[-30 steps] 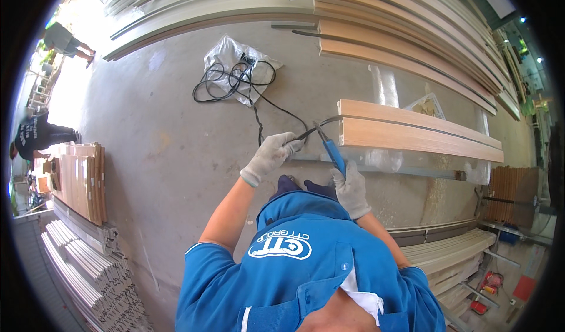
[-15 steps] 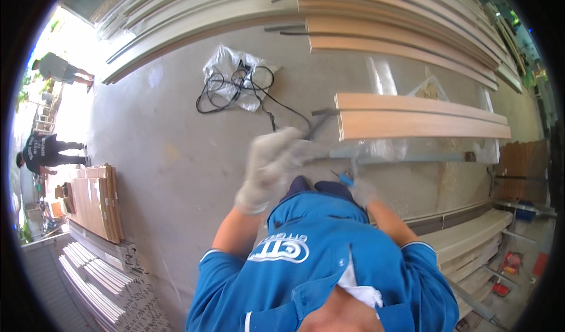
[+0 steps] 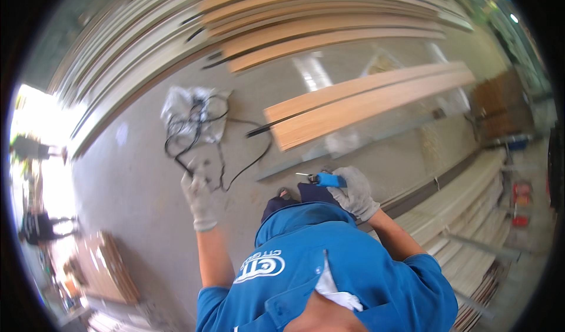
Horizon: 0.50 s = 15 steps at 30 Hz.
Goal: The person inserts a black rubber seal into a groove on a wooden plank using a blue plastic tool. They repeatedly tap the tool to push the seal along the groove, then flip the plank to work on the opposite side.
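My left hand (image 3: 199, 198), in a pale work glove, is over the floor just below the black cable (image 3: 240, 176). Its fingers look stretched out and apart, though motion blurs them. The cable's loop passes by the fingertips; whether they touch is unclear. My gloved right hand (image 3: 355, 194) is closed around a blue hand tool (image 3: 331, 180) in front of my waist. This tool has a dark collar and a thin metal tip pointing left. Wood-coloured grooved boards (image 3: 371, 105) lie beyond it. The cable rests mostly on a crumpled silvery plastic sheet (image 3: 215, 133).
Long wooden profiles (image 3: 329, 41) and pale ones (image 3: 126, 67) are stacked along the far side. At right are more pale boards (image 3: 447, 199) and a brown stack (image 3: 503, 105). Brown panels (image 3: 109, 267) stand at left, near a person in dark clothes (image 3: 44, 227).
My left hand has moved left, away from my right hand, toward the cable. The blue tool now shows more fully in my right hand. The whole view has turned and shifted.
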Tool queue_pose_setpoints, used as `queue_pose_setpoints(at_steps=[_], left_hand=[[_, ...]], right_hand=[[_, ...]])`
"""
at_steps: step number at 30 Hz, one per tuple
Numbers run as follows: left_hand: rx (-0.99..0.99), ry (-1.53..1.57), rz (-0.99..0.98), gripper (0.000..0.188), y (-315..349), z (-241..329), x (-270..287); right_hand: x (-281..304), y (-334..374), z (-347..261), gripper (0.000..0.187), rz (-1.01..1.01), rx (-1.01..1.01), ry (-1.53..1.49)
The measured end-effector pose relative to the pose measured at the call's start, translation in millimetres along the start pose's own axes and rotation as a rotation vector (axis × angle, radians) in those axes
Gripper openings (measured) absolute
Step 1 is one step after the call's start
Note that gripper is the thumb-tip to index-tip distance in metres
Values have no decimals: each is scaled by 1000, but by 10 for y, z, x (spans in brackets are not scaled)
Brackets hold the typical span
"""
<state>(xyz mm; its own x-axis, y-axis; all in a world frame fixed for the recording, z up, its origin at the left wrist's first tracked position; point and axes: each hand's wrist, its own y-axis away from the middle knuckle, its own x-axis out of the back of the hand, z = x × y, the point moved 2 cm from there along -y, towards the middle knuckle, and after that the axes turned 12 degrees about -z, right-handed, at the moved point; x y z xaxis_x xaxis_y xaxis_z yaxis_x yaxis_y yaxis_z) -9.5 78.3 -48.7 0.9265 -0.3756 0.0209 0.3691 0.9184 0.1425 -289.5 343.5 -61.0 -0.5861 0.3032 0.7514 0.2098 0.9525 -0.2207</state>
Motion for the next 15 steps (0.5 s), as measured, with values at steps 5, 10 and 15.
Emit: queue_pose_setpoints(at_steps=[5,10,15], left_hand=[[63,-2,-196,49,-28,36,-516],[53,-95,-255,60,-104,76,-1092],[145,-197,-253,56,-203,153,-1283]], right_hand=[[777,132,676,17,612,-532,-578],[1410,-28,1592,38,1071,-468,-1083],[1747,-308,2060,56,1005,-340,-1104]])
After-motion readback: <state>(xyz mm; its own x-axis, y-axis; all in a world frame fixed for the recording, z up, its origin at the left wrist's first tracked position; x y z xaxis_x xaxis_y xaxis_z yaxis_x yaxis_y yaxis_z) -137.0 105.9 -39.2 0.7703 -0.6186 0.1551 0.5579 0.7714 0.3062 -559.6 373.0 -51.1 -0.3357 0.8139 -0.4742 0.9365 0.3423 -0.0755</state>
